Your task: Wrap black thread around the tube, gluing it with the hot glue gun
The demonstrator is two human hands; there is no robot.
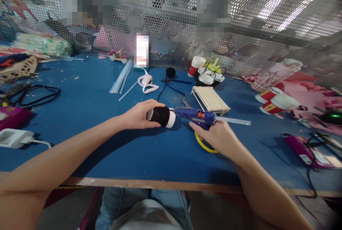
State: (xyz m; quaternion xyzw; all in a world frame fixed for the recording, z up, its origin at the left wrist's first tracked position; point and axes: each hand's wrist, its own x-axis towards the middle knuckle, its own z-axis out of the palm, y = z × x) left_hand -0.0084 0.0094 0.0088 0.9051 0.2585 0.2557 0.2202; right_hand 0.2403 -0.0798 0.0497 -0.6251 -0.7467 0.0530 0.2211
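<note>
My left hand (pixel 140 115) is wrapped round a paper cup (pixel 162 116) lying on its side in the air, its wall covered in black with a white band at the right end. In my right hand (pixel 217 135) is a blue glue gun (pixel 196 116), its nozzle at the cup's white end; whether it touches I cannot tell. A clear glue stick (pixel 236 120) sticks out of the gun's back. Under the right hand show the yellow handles of scissors (pixel 204 144), whose blades lie partly hidden behind the gun.
Behind the gun stands a small frame of wooden sticks (pixel 212 98). Further back are white ribbon (pixel 146 82), loose glue sticks (pixel 121 76), a phone (pixel 141 50) and paper cups (pixel 197 65). A charger (pixel 14 138) is at left, a purple box (pixel 307 151) with cables at right.
</note>
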